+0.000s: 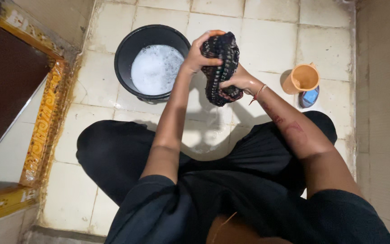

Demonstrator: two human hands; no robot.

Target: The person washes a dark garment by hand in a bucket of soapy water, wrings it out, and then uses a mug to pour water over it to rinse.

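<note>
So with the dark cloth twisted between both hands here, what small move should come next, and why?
Probably one more twist. The left hand grips the top of the dark cloth and the right hand its lower end; it is wrung tight above the wet tiled floor, beside the black bucket of suds.

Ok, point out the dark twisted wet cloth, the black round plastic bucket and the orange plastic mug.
dark twisted wet cloth (222, 68), head view, middle of the twist.
black round plastic bucket (127, 49), head view, left inner wall.
orange plastic mug (306, 77), head view, inside.
</note>
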